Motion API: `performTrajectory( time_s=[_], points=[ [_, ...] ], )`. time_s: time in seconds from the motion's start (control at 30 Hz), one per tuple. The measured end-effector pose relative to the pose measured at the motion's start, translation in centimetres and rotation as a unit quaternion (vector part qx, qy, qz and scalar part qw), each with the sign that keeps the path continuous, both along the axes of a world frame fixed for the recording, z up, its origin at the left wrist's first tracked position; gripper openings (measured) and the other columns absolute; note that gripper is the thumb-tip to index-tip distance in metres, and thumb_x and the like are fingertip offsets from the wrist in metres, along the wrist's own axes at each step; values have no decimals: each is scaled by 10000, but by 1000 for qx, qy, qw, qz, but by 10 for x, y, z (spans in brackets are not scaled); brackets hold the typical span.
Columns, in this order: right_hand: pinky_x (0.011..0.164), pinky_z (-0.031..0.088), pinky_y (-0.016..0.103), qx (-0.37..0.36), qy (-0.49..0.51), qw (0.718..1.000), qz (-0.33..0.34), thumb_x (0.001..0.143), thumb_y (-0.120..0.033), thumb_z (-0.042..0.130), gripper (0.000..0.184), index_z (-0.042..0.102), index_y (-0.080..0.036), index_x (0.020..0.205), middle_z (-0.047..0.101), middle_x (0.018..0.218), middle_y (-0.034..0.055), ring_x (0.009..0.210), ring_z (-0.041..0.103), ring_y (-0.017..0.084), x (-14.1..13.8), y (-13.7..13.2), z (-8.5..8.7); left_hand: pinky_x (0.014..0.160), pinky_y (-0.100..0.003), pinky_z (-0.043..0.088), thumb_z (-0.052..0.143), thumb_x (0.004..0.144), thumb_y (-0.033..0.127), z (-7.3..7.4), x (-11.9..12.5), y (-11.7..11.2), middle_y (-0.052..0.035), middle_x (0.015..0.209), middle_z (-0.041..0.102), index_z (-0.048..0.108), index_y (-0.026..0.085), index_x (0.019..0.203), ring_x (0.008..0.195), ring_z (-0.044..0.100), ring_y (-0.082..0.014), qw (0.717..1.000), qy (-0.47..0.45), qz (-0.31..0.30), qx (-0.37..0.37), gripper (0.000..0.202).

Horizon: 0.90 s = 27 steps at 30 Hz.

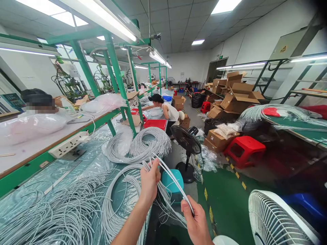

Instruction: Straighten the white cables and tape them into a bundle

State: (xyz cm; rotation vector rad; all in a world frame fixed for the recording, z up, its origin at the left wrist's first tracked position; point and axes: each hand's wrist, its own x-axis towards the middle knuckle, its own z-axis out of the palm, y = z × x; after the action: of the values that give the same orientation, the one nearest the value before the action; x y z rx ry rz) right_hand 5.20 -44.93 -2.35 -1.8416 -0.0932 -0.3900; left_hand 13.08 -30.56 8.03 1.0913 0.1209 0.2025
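Between my hands runs a small bunch of pale grey cables [174,179]. My left hand [150,177] pinches them near their upper ends, just over the edge of the bench. Lower and to the right, my right hand [195,217] is closed around the same cables, thumb on top. Behind and below, more loose cables [166,200] hang over the bench edge. Close to my left forearm lies a coiled cable bundle [108,207]. Another large coil [150,144] rests beyond my left hand, and a heap of loose cables [58,207] spreads at the left.
A black floor fan [186,141] and a teal stool [173,180] stand past the bench edge. At the lower right is a white fan [278,217]. Red stools [245,149] and cardboard boxes [240,95] line the right. A co-worker [168,110] bends over the bench ahead; another sits left.
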Motion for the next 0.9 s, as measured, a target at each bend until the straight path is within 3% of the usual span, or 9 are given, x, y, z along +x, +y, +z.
performTrajectory(
  time_s=[0.2, 0.43, 0.53, 0.7, 0.8, 0.9],
  points=[
    [454, 362, 241, 5, 24, 1000, -10, 916, -608, 428, 507, 555, -210, 627, 469, 527, -5, 494, 412, 147, -5, 3, 7, 396, -191, 91, 681, 754, 597, -14, -2, -4, 119, 483, 172, 646, 115, 767, 412, 115, -25, 995, 25, -92, 2, 484],
    [492, 393, 253, 40, 51, 997, -41, 851, -697, 470, 547, 585, -205, 642, 507, 548, 9, 534, 440, 162, -8, 5, 16, 434, -197, 134, 634, 787, 459, -11, -11, 0, 97, 543, 196, 707, 78, 967, 453, 150, -38, 973, -34, -178, -143, 427],
    [454, 358, 253, 57, 74, 995, -41, 836, -714, 472, 546, 573, -213, 643, 485, 542, 6, 517, 416, 160, -6, 5, 18, 440, -203, 145, 634, 803, 453, -10, -13, -2, 96, 542, 207, 699, 88, 964, 451, 164, -38, 979, -55, -144, -135, 404],
    [424, 339, 256, 75, 71, 993, -49, 818, -730, 476, 556, 542, -219, 607, 465, 524, 9, 504, 384, 159, -7, 9, 16, 428, -197, 125, 691, 803, 462, -7, -11, -11, 116, 490, 197, 680, 118, 875, 420, 142, -26, 998, -29, -40, -24, 352],
    [429, 348, 269, 88, 87, 990, -63, 814, -726, 488, 544, 534, -226, 605, 474, 538, 16, 504, 376, 162, -12, 14, 13, 428, -193, 152, 706, 797, 443, -4, -11, -13, 112, 477, 218, 663, 122, 790, 423, 163, -26, 1000, -25, -19, -3, 324],
    [435, 356, 277, 100, 103, 987, -68, 808, -723, 505, 535, 530, -230, 603, 466, 536, 15, 494, 372, 162, -18, 19, 6, 419, -189, 150, 692, 800, 470, -2, -13, -15, 112, 489, 208, 672, 119, 816, 432, 146, -30, 999, -25, -14, -17, 353]
  ],
)
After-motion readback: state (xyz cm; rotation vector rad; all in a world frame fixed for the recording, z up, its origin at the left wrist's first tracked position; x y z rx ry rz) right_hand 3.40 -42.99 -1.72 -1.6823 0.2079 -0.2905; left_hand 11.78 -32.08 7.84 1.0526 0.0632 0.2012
